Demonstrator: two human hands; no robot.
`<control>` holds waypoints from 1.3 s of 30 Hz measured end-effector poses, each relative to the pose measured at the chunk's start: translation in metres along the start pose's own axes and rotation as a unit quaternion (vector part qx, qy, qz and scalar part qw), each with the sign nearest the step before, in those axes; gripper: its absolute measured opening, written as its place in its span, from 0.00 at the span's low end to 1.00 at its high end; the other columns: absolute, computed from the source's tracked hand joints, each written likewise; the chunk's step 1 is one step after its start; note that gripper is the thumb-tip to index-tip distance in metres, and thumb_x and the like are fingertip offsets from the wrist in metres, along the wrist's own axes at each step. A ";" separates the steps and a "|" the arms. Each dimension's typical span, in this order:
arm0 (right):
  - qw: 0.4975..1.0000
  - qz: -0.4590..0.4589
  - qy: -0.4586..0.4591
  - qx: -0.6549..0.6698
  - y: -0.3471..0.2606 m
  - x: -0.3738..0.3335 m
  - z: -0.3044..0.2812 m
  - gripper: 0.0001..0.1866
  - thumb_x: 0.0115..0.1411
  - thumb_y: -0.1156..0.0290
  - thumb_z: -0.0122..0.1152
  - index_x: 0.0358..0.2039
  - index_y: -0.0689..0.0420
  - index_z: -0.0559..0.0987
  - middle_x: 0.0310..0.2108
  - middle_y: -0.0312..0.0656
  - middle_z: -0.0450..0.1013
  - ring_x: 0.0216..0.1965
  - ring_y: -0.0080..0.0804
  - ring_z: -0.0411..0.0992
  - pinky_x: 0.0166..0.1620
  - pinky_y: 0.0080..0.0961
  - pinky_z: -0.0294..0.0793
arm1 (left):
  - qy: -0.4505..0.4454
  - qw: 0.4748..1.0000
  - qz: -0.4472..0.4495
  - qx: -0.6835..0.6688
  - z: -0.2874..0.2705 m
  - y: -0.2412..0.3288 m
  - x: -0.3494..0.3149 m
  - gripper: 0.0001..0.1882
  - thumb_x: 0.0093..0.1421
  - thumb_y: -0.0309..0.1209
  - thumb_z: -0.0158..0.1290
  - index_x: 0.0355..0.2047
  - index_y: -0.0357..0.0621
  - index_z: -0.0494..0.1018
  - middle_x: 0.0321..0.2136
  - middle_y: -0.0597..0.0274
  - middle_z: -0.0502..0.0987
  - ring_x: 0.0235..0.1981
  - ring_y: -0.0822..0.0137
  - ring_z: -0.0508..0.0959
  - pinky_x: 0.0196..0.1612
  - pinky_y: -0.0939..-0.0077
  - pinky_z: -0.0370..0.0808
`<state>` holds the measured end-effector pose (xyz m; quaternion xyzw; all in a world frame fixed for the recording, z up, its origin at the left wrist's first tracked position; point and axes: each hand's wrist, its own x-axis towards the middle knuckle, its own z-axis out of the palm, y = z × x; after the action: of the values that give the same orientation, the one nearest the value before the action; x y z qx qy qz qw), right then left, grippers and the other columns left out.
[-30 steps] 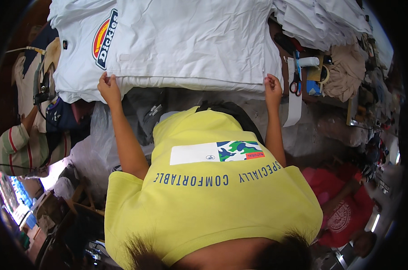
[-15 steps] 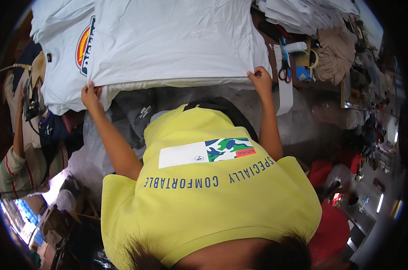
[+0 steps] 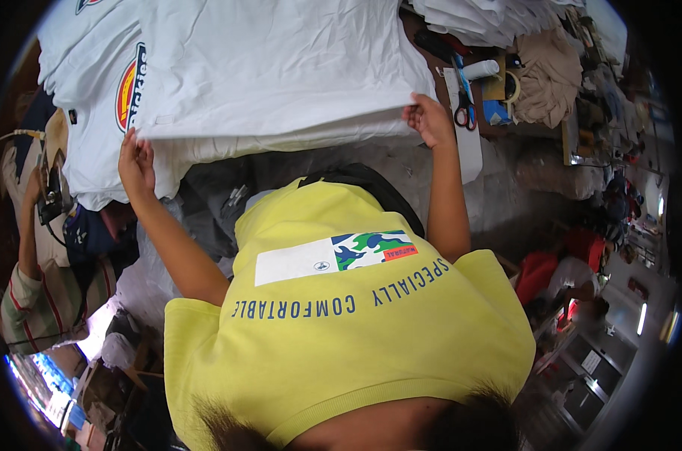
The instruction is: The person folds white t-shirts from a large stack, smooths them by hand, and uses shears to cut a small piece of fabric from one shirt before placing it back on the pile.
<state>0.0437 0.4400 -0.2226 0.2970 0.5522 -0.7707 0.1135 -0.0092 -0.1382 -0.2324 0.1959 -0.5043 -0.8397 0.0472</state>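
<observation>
A white T-shirt [image 3: 281,68] lies spread over a stack of white garments, its hem stretched straight toward me. My left hand [image 3: 136,164] pinches the hem's left end, next to a red, yellow and blue printed logo [image 3: 128,92] on another white shirt. At the right end, my right hand [image 3: 431,122] has thumb and fingers closed on the hem. The hem lifts slightly off the pale cloth layer [image 3: 228,146] beneath it. Both forearms reach forward past my yellow shirt.
Right of the stack lie scissors [image 3: 465,113], a white strip [image 3: 470,154], a white roll [image 3: 481,70] and a tape roll [image 3: 512,87]. Beige cloth [image 3: 549,79] is heaped beyond them. At left, a co-worker's hand [image 3: 34,186] is at a black corded device [image 3: 51,199].
The hem's right end has risen and moved slightly left with my right hand. My left hand has shifted left. The whole view has shifted a little too.
</observation>
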 end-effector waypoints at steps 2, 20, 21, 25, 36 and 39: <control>0.988 -0.043 0.010 0.151 0.000 0.008 0.009 0.11 0.55 0.67 0.54 0.37 0.59 0.71 0.30 0.40 0.72 0.29 0.31 0.71 0.36 0.24 0.70 | 0.015 0.996 -0.032 -0.080 0.020 0.001 0.005 0.18 0.58 0.26 0.48 0.49 0.36 0.63 0.37 0.49 0.72 0.43 0.59 0.74 0.44 0.76 0.73; 0.691 -0.425 0.142 -0.567 0.008 0.033 0.031 0.15 0.44 0.77 0.59 0.36 0.56 0.75 0.43 0.43 0.67 0.42 0.43 0.65 0.44 0.32 0.65 | -0.306 0.740 0.354 0.483 0.206 -0.143 -0.056 0.15 0.49 0.19 0.48 0.39 0.42 0.70 0.42 0.55 0.71 0.45 0.54 0.69 0.49 0.63 0.65; 0.723 -0.410 0.138 -0.539 0.008 0.043 0.021 0.13 0.45 0.74 0.60 0.34 0.58 0.75 0.41 0.44 0.68 0.41 0.44 0.66 0.43 0.32 0.65 | -0.320 0.722 0.374 0.485 0.220 -0.147 -0.058 0.16 0.49 0.19 0.48 0.40 0.43 0.70 0.44 0.55 0.70 0.47 0.54 0.68 0.50 0.62 0.63; 0.853 -0.297 0.084 -0.422 -0.003 0.048 0.022 0.13 0.55 0.64 0.55 0.31 0.63 0.74 0.26 0.40 0.70 0.28 0.30 0.67 0.35 0.23 0.65 | -0.340 0.677 0.406 0.511 0.266 -0.157 -0.063 0.20 0.52 0.23 0.49 0.47 0.46 0.66 0.49 0.57 0.67 0.51 0.56 0.64 0.53 0.60 0.60; 0.930 -0.258 0.004 -0.263 -0.008 0.043 0.014 0.12 0.61 0.65 0.48 0.30 0.62 0.72 0.23 0.31 0.67 0.27 0.16 0.62 0.34 0.15 0.62 | -0.343 0.709 0.310 0.532 0.323 -0.186 -0.052 0.11 0.54 0.37 0.52 0.35 0.45 0.72 0.32 0.59 0.75 0.35 0.59 0.73 0.38 0.63 0.67; 0.929 -0.265 -0.004 -0.258 -0.007 0.040 0.009 0.12 0.60 0.65 0.49 0.31 0.62 0.72 0.23 0.32 0.66 0.26 0.17 0.61 0.33 0.15 0.62 | -0.373 0.724 0.283 0.507 0.329 -0.183 -0.056 0.10 0.53 0.36 0.52 0.31 0.43 0.73 0.29 0.58 0.76 0.32 0.58 0.74 0.36 0.66 0.69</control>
<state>0.0050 0.4402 -0.2391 0.0970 0.7901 -0.6050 -0.0198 -0.0602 0.2389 -0.2382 -0.2902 -0.8635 -0.4121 -0.0158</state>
